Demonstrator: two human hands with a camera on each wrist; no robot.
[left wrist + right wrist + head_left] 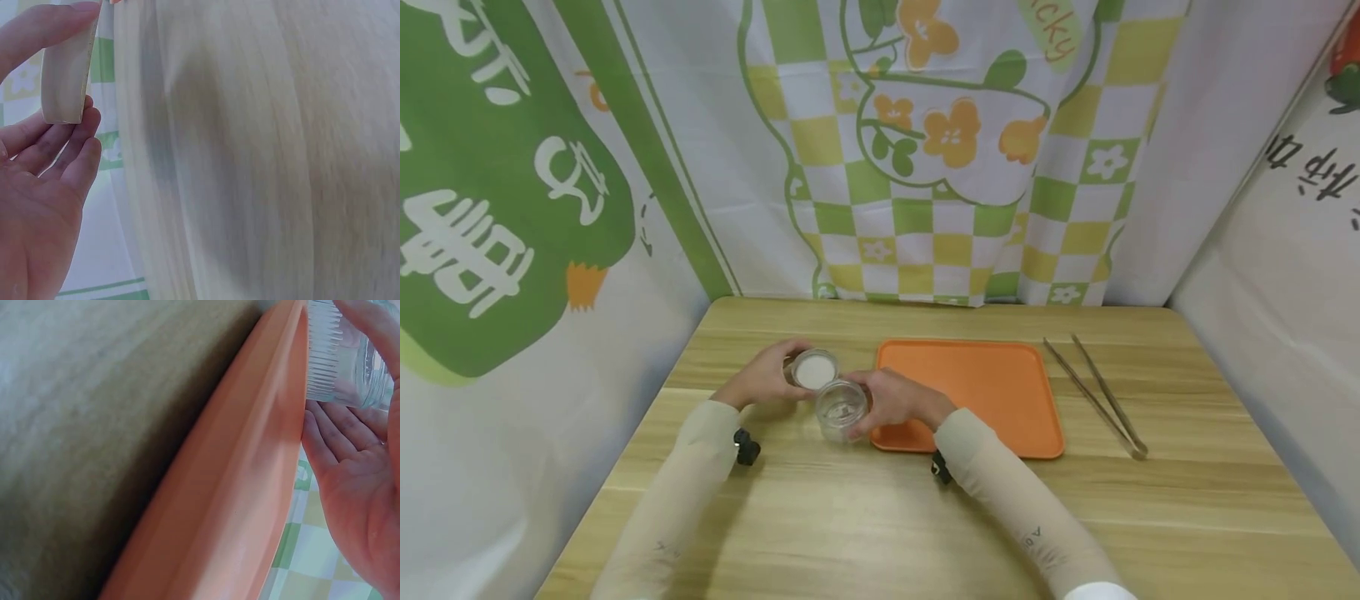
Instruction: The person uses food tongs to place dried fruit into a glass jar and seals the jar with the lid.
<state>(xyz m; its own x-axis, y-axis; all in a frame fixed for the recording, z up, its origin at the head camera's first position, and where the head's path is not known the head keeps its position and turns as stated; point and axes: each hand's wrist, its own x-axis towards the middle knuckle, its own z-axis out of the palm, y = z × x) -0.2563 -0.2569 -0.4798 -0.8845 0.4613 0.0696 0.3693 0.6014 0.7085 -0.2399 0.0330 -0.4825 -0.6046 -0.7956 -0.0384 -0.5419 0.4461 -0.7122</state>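
Note:
My left hand [769,372] pinches a round, shallow jar lid [815,371] between thumb and fingers. Seen from above, the lid has a whitish middle and a clearer rim; its pale side [65,78] shows in the left wrist view. Just to its right, my right hand [891,400] grips a clear glass jar [841,406], open at the top. Ribbed glass [325,350] appears in the right wrist view, with the thumb on one side and fingers on the other. Lid and jar are side by side, very close; whether they touch I cannot tell.
An orange tray [992,383] lies on the wooden table [865,517], its left part under my right hand. Long metal tongs [1101,400] rest right of the tray, spread apart. A patterned curtain [940,208] hangs behind the table's back edge.

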